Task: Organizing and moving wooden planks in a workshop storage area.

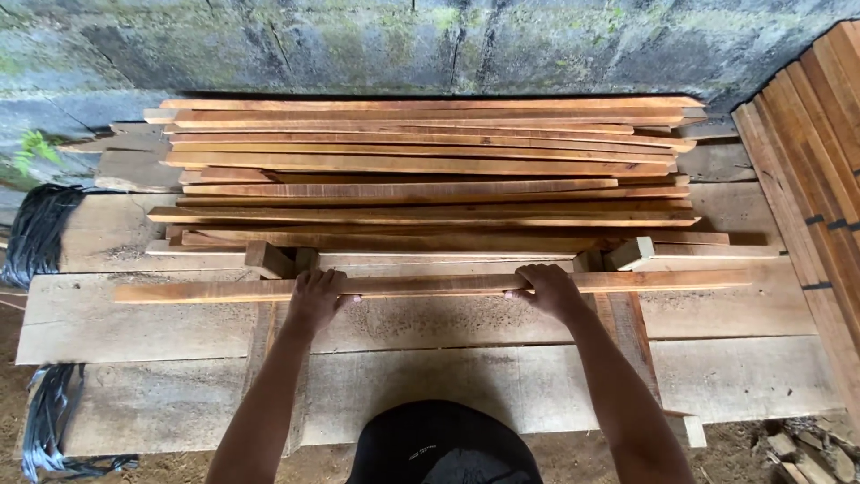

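Observation:
A long thin wooden slat (430, 285) lies crosswise just above the wide pale planks (735, 376) in front of me. My left hand (315, 296) grips it left of its middle, fingers curled over the top. My right hand (548, 289) grips it right of its middle in the same way. Just behind the slat rises a loose pile of similar reddish-brown slats (421, 175), stacked lengthwise across the planks.
A mossy concrete wall (403, 45) stands behind the pile. More slats, bundled with dark bands (820, 152), lean at the right. Black strapping (36, 233) lies at the left edge. Short wood blocks (627, 253) sit under the pile's front. Dirt floor and scraps (806, 448) show at lower right.

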